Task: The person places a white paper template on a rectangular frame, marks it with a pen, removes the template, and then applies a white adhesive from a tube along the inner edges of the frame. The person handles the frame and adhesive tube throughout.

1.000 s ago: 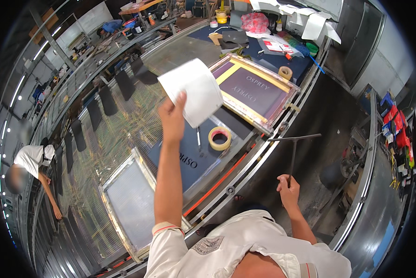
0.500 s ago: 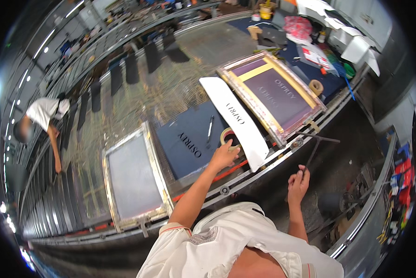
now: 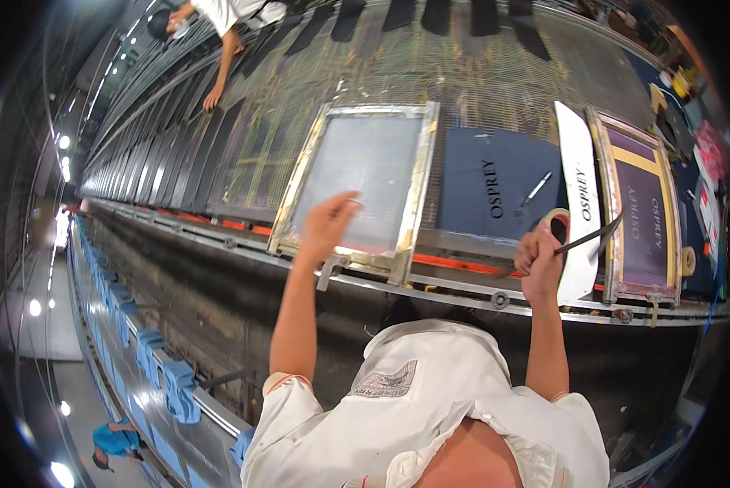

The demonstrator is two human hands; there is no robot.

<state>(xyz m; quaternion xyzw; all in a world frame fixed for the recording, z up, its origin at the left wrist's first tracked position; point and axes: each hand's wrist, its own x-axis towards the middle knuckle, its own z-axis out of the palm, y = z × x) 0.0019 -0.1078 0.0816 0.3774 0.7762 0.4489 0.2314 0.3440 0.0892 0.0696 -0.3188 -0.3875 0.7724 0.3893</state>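
My left hand (image 3: 328,226) hovers over the lower part of a silk-screen frame (image 3: 422,175) with a pale mesh, its fingers loosely stretched and holding nothing. In my right hand (image 3: 539,259) is a dark T-shaped metal bar (image 3: 589,237), its crosspiece pointing to the right. Just behind that hand a tape roll (image 3: 562,216) lies partly hidden. A dark blue sheet (image 3: 467,154) with black lettering carries a pen (image 3: 536,188). A long white curved piece (image 3: 577,150), lettered too, lies between the sheet and a second screen frame (image 3: 613,203) with a purple mesh.
A metal rail with a round bolt (image 3: 501,300) runs along the table's near edge. Black strips (image 3: 402,15) lie across the far side. Another person (image 3: 222,16) reaches over the table at upper left. Light blue cloths (image 3: 178,386) hang on a rail at lower left.
The view has swung left. My left hand has left the tape roll and moved over the pale screen frame. My right hand has brought the T-shaped bar up to the table edge.
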